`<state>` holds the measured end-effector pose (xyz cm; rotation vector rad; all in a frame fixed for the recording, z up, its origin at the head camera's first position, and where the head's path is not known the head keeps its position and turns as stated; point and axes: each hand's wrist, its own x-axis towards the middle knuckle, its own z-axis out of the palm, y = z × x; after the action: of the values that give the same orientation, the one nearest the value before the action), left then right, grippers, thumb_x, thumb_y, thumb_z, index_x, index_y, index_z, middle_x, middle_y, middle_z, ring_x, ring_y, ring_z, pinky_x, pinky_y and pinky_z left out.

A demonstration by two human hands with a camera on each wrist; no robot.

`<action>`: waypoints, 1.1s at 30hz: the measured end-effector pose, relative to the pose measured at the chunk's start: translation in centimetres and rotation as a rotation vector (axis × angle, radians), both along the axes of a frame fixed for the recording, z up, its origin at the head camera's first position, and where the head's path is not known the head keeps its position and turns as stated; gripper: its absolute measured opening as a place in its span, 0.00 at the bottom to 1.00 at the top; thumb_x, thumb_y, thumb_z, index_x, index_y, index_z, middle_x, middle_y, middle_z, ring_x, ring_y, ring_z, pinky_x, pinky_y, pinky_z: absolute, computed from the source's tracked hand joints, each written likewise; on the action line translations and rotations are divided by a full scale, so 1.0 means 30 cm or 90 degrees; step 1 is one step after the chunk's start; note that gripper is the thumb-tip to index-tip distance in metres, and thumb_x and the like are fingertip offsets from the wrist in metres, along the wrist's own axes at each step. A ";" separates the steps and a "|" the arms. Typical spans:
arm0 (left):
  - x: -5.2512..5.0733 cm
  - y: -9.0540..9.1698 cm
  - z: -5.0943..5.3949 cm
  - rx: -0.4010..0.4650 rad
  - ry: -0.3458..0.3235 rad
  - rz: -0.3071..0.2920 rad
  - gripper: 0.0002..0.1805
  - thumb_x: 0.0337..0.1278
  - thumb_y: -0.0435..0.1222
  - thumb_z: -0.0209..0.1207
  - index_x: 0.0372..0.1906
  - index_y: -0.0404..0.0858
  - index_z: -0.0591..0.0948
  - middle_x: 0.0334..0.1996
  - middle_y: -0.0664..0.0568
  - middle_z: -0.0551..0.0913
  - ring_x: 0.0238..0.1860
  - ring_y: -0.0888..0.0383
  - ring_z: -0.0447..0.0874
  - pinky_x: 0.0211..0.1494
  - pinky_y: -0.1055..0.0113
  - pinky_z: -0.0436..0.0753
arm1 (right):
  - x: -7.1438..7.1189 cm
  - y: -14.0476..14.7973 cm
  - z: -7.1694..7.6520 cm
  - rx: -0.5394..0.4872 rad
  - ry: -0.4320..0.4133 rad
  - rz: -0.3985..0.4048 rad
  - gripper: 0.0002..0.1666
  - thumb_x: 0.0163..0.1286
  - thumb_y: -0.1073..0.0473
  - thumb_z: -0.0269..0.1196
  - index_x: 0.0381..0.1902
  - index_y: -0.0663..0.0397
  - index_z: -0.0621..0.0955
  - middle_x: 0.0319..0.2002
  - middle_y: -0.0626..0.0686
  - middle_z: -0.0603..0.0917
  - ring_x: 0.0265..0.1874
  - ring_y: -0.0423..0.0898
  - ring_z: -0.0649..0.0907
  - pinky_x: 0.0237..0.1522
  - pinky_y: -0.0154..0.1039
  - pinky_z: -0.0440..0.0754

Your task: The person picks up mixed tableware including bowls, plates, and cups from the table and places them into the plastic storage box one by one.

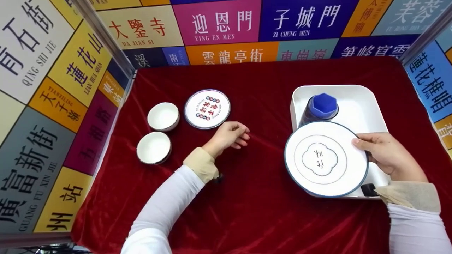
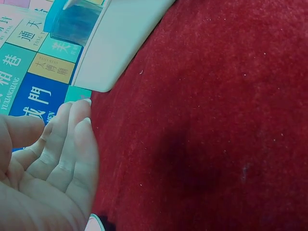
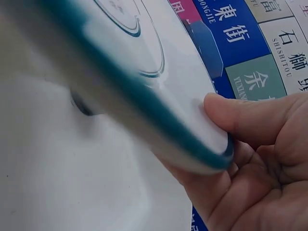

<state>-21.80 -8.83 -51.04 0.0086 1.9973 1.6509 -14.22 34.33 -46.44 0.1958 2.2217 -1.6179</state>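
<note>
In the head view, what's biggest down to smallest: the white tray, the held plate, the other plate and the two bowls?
1. White tray
2. Held plate, though being nearer may make it look bigger
3. Other plate
4. Far bowl and near bowl: they look alike, so I won't rank them

Your left forearm [image 1: 169,204] slanted up and to the right in the head view, and your left hand [image 1: 229,135] hung relaxed, its fingers [image 2: 85,149] loosely bent, the left thumb [image 2: 24,132] close to them. Your right forearm [image 1: 415,225] stood near the lower right corner; your right hand [image 1: 390,155] pointed leftward in a pinching grip, right thumb [image 3: 250,116] above, other fingers curled underneath.
</note>
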 end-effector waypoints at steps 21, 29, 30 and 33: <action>-0.007 -0.016 -0.017 -0.010 0.003 0.000 0.18 0.79 0.38 0.49 0.56 0.28 0.79 0.33 0.52 0.85 0.29 0.61 0.87 0.29 0.70 0.85 | 0.006 0.107 -0.029 0.040 -0.043 -0.018 0.14 0.77 0.53 0.59 0.35 0.20 0.82 0.33 0.38 0.86 0.28 0.36 0.83 0.30 0.32 0.86; -0.006 -0.021 -0.018 -0.006 0.000 0.005 0.18 0.79 0.38 0.49 0.56 0.28 0.79 0.33 0.52 0.86 0.29 0.60 0.87 0.29 0.70 0.85 | -0.008 0.137 -0.032 0.106 -0.065 -0.026 0.32 0.77 0.48 0.58 0.69 0.63 0.71 0.33 0.34 0.86 0.29 0.36 0.82 0.30 0.31 0.84; -0.007 -0.022 -0.020 -0.006 -0.001 0.007 0.18 0.79 0.38 0.49 0.56 0.28 0.79 0.33 0.51 0.86 0.29 0.60 0.87 0.29 0.70 0.85 | -0.009 0.140 -0.032 0.116 -0.066 -0.026 0.34 0.77 0.47 0.58 0.70 0.65 0.70 0.33 0.33 0.85 0.28 0.36 0.81 0.30 0.31 0.83; -0.006 -0.028 -0.025 -0.006 -0.003 0.009 0.17 0.79 0.37 0.48 0.56 0.29 0.79 0.34 0.51 0.86 0.29 0.60 0.87 0.29 0.70 0.85 | -0.011 0.148 -0.034 0.139 -0.076 -0.024 0.36 0.78 0.46 0.55 0.73 0.66 0.67 0.32 0.32 0.84 0.29 0.35 0.80 0.31 0.30 0.83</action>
<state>-21.99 -9.66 -51.79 -0.0127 2.0053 1.6496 -14.56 38.77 -47.47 0.3858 2.3116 -1.3417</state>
